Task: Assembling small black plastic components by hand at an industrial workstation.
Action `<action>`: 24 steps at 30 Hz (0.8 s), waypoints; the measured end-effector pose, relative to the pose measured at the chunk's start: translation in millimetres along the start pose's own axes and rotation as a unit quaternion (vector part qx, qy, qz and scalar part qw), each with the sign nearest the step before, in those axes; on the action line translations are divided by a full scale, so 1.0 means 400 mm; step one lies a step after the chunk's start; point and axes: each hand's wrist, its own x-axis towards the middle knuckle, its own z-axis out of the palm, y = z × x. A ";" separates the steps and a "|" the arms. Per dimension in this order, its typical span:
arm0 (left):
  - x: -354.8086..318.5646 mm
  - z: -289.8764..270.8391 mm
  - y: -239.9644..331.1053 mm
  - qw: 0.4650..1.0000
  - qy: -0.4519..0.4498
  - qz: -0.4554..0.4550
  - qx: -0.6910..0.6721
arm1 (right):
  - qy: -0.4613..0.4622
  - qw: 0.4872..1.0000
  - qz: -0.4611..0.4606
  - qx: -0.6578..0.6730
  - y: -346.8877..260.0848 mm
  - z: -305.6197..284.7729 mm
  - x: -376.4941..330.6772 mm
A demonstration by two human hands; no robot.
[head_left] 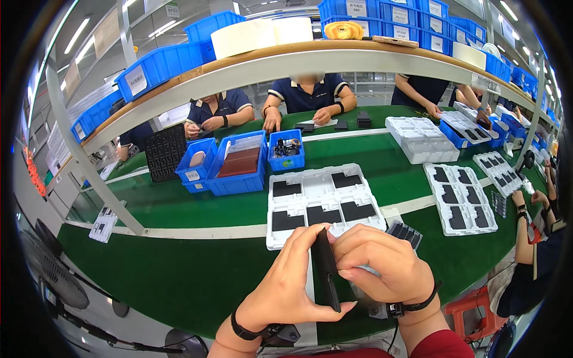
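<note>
A flat black part (325, 268), thin and with a notch along its side, stands on edge between my hands just above the near table edge. My left hand (280, 289) grips it at both ends, fingers at the top and thumb at the bottom. The curled fingers of my right hand (385, 262) press against its right side near the top and the notch; anything small between those fingertips is hidden. Beyond my hands lies a white molded tray (316, 186) with several similar black parts (356, 212) in its compartments, one upper compartment being bare.
Blue bins (239, 185) with assorted items stand beyond the tray to the left. At the right are another filled white tray (459, 200) and stacked white trays (421, 138). Co-workers sit across the green table (167, 256). A shelf (286, 62) spans overhead; a fan (54, 268) stands left.
</note>
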 end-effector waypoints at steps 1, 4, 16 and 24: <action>0.001 0.000 0.000 1.000 -0.001 0.007 -0.001 | 0.001 1.000 -0.002 -0.001 -0.001 -0.001 0.001; 0.003 -0.002 -0.001 1.000 -0.009 0.000 -0.007 | 0.000 1.000 -0.011 -0.010 0.000 -0.003 0.000; 0.007 0.014 -0.027 0.995 -0.004 -0.034 -0.091 | 0.127 0.950 -0.090 -0.271 0.050 0.024 0.014; 0.015 0.014 -0.080 0.885 -0.022 -0.034 -0.464 | 0.079 0.934 0.262 0.229 0.088 0.050 0.002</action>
